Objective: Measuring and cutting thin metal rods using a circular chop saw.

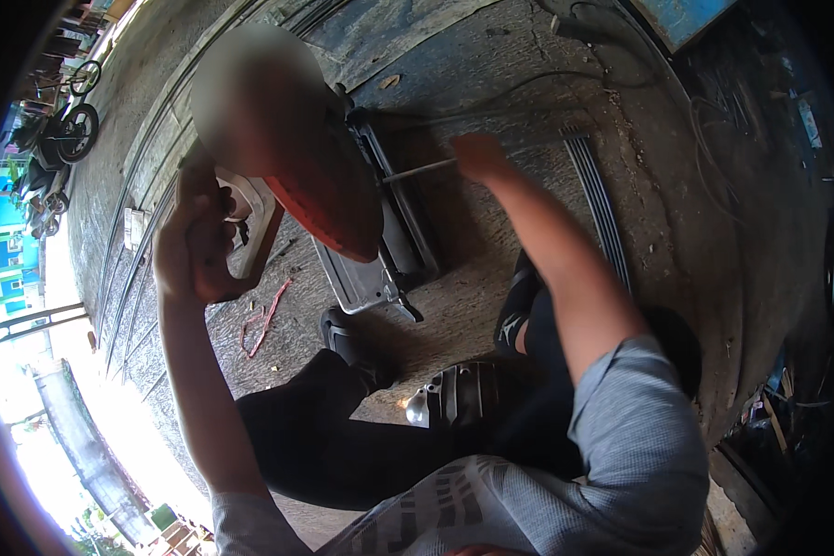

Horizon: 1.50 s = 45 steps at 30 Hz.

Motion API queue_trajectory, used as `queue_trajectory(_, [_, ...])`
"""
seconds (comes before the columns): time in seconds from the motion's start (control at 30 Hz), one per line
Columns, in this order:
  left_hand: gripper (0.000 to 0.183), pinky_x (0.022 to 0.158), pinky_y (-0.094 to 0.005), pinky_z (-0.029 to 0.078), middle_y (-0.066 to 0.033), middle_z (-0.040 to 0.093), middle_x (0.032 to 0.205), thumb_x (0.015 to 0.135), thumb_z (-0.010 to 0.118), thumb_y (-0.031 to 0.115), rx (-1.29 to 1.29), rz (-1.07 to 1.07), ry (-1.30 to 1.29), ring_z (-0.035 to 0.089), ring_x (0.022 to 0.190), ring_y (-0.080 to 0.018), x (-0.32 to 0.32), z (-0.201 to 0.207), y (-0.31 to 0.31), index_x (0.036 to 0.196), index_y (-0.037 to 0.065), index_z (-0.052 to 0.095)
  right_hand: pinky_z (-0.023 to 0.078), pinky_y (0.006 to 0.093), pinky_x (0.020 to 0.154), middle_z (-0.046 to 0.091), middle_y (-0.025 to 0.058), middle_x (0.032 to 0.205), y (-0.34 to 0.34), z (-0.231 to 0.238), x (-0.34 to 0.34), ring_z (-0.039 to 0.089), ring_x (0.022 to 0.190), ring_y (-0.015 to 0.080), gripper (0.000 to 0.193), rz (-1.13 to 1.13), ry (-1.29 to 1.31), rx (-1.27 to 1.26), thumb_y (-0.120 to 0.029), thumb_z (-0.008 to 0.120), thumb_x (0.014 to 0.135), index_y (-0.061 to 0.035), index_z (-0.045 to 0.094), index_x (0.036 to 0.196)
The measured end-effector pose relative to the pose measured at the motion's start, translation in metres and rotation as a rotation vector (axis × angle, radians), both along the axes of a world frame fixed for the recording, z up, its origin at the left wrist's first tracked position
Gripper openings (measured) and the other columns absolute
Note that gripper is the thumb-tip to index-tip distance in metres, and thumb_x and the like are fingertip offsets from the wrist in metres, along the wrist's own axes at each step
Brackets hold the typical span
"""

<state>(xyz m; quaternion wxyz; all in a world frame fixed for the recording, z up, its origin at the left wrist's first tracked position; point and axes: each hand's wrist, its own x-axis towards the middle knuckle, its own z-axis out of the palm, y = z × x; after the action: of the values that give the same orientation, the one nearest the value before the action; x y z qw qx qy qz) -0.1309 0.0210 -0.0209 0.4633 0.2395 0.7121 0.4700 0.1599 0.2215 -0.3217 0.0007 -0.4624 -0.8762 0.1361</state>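
Holding: my right hand (480, 156) has its fingers clamped on a thin rod (417, 171), out over the grey tray (366, 278).
Left hand (195, 243): raised, fingers curled on something, can't tell what.
Nearby: red seat (329, 208) between my hands.

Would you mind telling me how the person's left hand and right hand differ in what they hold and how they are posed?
The left hand is raised near the red shield, closed on something unclear, while the right hand reaches further out and closes on a thin metal rod. The left forearm rises steeply; the right forearm stretches forward over the concrete floor. Both hands are bare, with grey rolled sleeves.
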Motion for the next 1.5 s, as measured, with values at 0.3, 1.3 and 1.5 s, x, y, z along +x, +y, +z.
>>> queue_trajectory(0.3, [0.049, 0.055, -0.0243, 0.046, -0.0132, 0.060, 0.098, 0.083, 0.054, 0.028, -0.036, 0.008, 0.064, 0.056, 0.064, -0.0146, 0.011, -0.007, -0.004, 0.116, -0.007, 0.048, 0.046, 0.0454, 0.084, 0.061, 0.0135, 0.103, 0.047, -0.004, 0.083, 0.057, 0.102, 0.0301, 0.031, 0.413, -0.325, 0.002, -0.011, 0.060, 0.080, -0.0088, 0.059, 0.111])
queue_trajectory(1.3, [0.059, 0.046, -0.0246, 0.045, -0.0156, 0.058, 0.098, 0.076, 0.057, 0.033, -0.046, 0.093, 0.177, 0.055, 0.058, -0.0163, 0.021, -0.023, -0.024, 0.116, -0.008, 0.047, 0.043, 0.0233, 0.044, 0.056, 0.0036, 0.071, -0.043, 0.017, 0.126, 0.054, 0.049, 0.0076, 0.020, -0.304, 0.687, -1.076, -0.017, 0.041, 0.098, -0.0022, 0.051, 0.108])
queue_trajectory(1.5, [0.054, 0.046, -0.0241, 0.042, -0.0152, 0.057, 0.098, 0.079, 0.054, 0.031, -0.234, -0.043, 0.654, 0.053, 0.057, -0.0157, -0.015, -0.036, -0.058, 0.112, -0.011, 0.047, 0.037, 0.0194, 0.046, 0.055, 0.0030, 0.070, -0.096, 0.001, 0.133, 0.047, 0.050, 0.0045, 0.020, -0.251, 0.903, -1.349, -0.017, 0.043, 0.098, -0.0027, 0.054, 0.107])
